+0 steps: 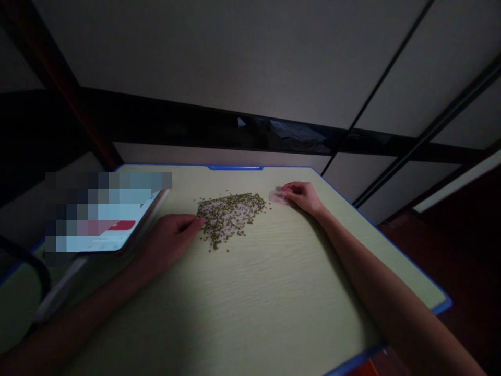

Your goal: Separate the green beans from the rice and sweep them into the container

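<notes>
A spread-out pile of small green beans mixed with whitish rice-like grains (233, 211) lies on the pale table. At its left edge is my left hand (176, 235), thumb and fingers drawn together and touching the outermost beans; anything between the fingertips is hidden. To the right of the pile, my right hand (301, 196) is bent with its fingertips pinched together. Those fingertips are over a pale pinkish, round, flat patch (277, 197), too blurred to tell whether it is a small dish or a group of grains.
A lit tablet-like screen (113, 230), partly pixelated, leans at the table's left side beside my left forearm. The table (250, 303) has a blue edge and a blue strip at the back. Pale cabinet panels (215, 57) stand just behind it. A dark cable curves at the far left.
</notes>
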A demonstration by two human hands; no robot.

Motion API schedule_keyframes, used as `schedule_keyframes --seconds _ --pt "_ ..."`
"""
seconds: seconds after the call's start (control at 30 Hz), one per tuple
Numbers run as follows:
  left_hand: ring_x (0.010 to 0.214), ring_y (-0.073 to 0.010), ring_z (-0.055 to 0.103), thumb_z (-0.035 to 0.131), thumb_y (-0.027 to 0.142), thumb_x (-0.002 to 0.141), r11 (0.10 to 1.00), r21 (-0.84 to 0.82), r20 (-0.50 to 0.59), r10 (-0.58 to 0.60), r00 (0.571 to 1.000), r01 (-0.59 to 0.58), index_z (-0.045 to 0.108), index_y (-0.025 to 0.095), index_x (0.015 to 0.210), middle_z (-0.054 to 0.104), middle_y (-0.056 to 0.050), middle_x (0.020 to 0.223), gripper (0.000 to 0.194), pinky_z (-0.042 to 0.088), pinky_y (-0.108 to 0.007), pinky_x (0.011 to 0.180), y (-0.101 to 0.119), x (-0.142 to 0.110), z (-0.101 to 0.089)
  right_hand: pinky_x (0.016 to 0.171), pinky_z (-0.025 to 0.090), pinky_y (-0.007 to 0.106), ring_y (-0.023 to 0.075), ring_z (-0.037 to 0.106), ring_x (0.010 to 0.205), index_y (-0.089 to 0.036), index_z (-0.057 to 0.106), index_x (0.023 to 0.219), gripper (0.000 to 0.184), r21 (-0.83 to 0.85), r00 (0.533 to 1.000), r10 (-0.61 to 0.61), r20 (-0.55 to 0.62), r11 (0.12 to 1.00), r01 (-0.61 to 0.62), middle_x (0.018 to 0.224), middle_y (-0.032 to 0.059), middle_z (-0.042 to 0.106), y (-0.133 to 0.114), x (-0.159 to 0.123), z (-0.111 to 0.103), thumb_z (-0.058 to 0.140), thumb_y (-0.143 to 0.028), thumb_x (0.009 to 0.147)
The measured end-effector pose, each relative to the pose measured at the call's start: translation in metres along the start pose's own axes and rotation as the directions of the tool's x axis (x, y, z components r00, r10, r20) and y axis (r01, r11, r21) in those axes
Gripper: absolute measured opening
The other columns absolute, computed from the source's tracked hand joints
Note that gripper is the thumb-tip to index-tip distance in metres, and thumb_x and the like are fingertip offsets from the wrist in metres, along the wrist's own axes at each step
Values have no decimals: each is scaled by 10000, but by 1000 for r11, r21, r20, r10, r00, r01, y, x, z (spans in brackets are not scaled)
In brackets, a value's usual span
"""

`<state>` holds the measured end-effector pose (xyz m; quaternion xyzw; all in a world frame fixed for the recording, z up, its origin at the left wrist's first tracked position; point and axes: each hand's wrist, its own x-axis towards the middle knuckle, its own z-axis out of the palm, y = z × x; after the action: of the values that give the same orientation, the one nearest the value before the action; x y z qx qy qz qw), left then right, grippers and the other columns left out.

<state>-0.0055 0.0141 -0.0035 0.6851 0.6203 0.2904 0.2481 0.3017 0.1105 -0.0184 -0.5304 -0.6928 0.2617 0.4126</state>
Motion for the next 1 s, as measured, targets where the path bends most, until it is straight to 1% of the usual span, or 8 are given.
schedule_keyframes --seconds 0.2,0.4,0.53,0.67,0.8,1.0 --pt "468 -106 322 371 497 697 1000 2 -2 -20 1000 20 344 204 465 296 62 441 375 238 -241 484 1 0 -1 456 336 238 95 419 465 -82 658 792 435 6 998 -62 24 998 62 547 18 562 2 0 2 655 -469 593" --pt "476 -111 340 364 502 709 999 42 6 -31 1000 31 357 201 474 313 58 448 383 243 -246 494 3 -1 -2 458 322 230 84 395 478 -67 666 784 434 44 997 -60 49 997 58 568 24 558 0 -1 4 673 -450 581" --pt "463 -110 340 357 516 710 998 54 -2 -40 999 40 341 202 471 301 59 441 396 236 -246 487 3 -1 -2 477 345 234 91 422 498 -73 674 767 414 54 994 -80 75 996 76 586 28 571 -3 -2 5 678 -443 581" --pt "456 -108 334 362 522 702 998 51 -4 -36 999 36 324 204 469 302 60 439 396 238 -246 486 1 0 -2 478 342 234 91 424 493 -81 675 772 411 67 991 -87 98 994 81 579 21 565 -4 -1 8 669 -449 589" --pt "463 -109 335 364 516 697 998 52 -8 -34 999 34 343 203 476 307 59 441 384 240 -244 486 1 0 -2 485 344 236 95 431 503 -79 674 767 407 91 991 -89 103 993 80 589 25 572 -7 1 10 675 -439 577" --pt "463 -106 333 369 498 700 999 34 -3 -28 1000 28 351 201 466 313 58 435 378 236 -241 477 4 0 -1 499 358 239 91 432 510 -76 679 750 381 127 988 -89 130 989 72 592 25 577 -12 1 9 680 -415 574"
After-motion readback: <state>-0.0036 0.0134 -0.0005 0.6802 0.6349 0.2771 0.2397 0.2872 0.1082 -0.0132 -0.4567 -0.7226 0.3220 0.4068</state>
